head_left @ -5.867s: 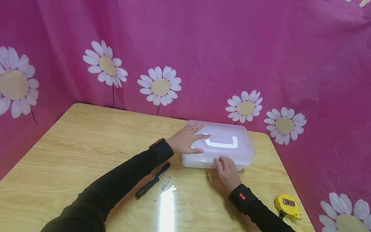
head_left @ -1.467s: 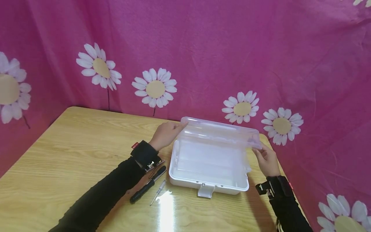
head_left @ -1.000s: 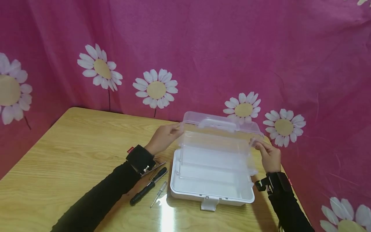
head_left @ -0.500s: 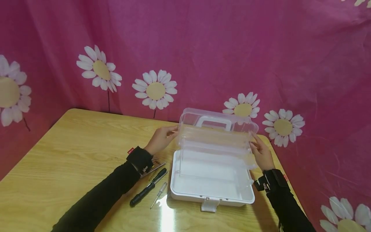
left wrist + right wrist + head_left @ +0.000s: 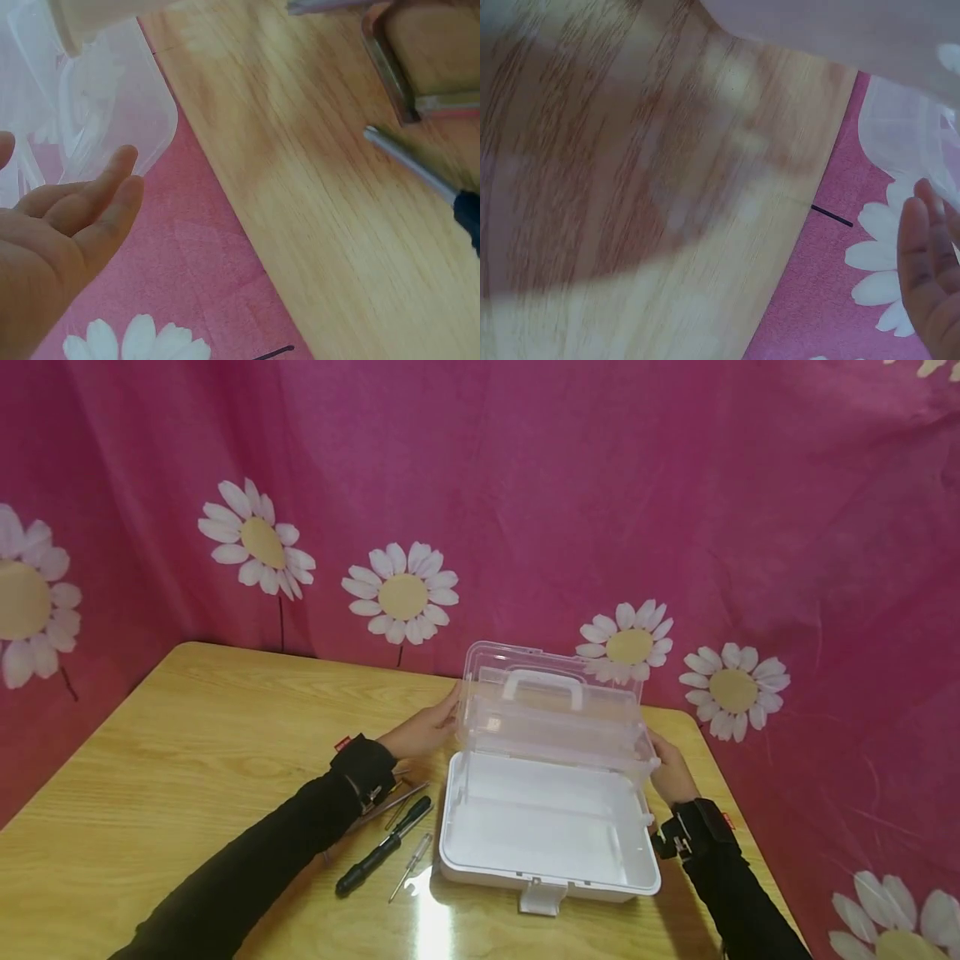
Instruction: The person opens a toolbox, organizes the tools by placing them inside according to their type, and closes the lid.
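A white plastic box (image 5: 480,878) stands at the right of the table with its clear lid (image 5: 551,722) raised and tilted back. My left hand (image 5: 427,727) is at the lid's left edge, partly hidden by it. In the left wrist view the left hand's fingers (image 5: 109,202) are loosely extended beside the lid. At the lid's right edge is my right hand (image 5: 671,768); its fingers (image 5: 919,240) look nearly straight in the right wrist view. Whether each hand touches the lid is hard to tell. A white handle (image 5: 543,677) shows on the lid, and the front latch (image 5: 542,898) hangs down.
Left of the box lie black-handled screwdrivers (image 5: 367,866), a small clear-handled screwdriver (image 5: 412,866) and a small wrench partly lost in glare. A bent metal rod (image 5: 390,67) lies near my left wrist. A pink flowered curtain (image 5: 517,527) hangs behind the table (image 5: 225,735).
The lid was closed at first, with both hands on the box. It has since swung up and back, with the hands at its sides, and the right hand has lowered lately.
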A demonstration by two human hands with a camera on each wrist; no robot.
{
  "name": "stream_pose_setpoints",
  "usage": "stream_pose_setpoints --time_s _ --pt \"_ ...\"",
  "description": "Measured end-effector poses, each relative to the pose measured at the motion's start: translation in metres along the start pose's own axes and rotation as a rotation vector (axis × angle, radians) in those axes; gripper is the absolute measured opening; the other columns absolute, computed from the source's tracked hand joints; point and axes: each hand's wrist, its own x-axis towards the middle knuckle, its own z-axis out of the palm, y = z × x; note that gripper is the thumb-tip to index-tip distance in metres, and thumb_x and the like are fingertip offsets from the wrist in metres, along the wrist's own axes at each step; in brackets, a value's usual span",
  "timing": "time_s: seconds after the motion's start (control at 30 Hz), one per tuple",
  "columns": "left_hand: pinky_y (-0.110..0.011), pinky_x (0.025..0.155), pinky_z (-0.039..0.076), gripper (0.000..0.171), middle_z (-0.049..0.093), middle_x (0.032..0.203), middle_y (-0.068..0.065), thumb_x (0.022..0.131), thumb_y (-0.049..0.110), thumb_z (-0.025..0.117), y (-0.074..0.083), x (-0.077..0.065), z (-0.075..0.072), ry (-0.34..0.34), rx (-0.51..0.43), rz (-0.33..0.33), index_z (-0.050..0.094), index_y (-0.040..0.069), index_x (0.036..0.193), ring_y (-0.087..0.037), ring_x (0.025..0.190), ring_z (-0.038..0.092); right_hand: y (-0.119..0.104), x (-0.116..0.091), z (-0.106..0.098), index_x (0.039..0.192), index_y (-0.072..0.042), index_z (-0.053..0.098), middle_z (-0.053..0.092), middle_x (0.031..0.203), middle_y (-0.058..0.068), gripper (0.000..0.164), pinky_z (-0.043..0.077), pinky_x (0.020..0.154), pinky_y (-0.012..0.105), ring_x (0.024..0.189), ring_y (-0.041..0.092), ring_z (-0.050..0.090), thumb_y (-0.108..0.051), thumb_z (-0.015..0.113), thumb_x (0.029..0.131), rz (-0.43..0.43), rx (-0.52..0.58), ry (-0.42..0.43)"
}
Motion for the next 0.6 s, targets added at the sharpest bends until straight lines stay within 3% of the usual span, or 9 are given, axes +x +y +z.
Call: stream_pose_setpoints --time_s 0.17,0.47,0.57,0.6 --pt "-0.047 0.112 0.029 0.067 0.016 0.153 -0.025 0.101 0.009 0.035 0.004 0.008 -0.004 -0.041 0.075 -0.018 -0.013 0.003 0.148 -0.038 0.139 0.025 0.004 0.005 0.002 0.140 0.006 0.037 0.044 0.136 0.031 0.046 0.034 0.105 0.059 0.124 0.045 0.042 -0.020 0.035 0.102 0.026 0.007 -0.004" --pt "-0.048 0.112 0.029 0.065 0.025 0.153 -0.021 0.100 0.020 0.043 0.009 0.023 -0.006 -0.065 0.116 -0.081 0.004 0.007 0.152 -0.037 0.137 0.033 0.013 0.013 0.004 0.143 0.004 0.031 0.034 0.144 0.030 0.049 0.025 0.110 0.060 0.135 0.045 0.031 -0.024 0.031 0.103 0.117 0.063 -0.074" --pt "-0.048 0.113 0.028 0.064 0.027 0.152 -0.021 0.097 0.016 0.046 0.006 0.030 -0.007 -0.074 0.120 -0.084 0.013 0.005 0.151 -0.037 0.137 0.033 0.014 0.014 0.004 0.141 0.007 0.033 0.037 0.141 0.032 0.048 0.032 0.106 0.058 0.129 0.045 0.037 -0.022 0.029 0.104 0.118 0.044 -0.071" --pt "-0.042 0.115 0.027 0.065 0.023 0.154 -0.017 0.097 0.020 0.046 -0.010 0.037 -0.007 -0.076 0.106 -0.046 0.012 0.007 0.151 -0.031 0.140 0.029 0.015 0.015 0.004 0.140 0.009 0.035 0.040 0.138 0.033 0.046 0.037 0.103 0.055 0.124 0.044 0.041 -0.020 0.029 0.103 0.114 0.036 -0.064"
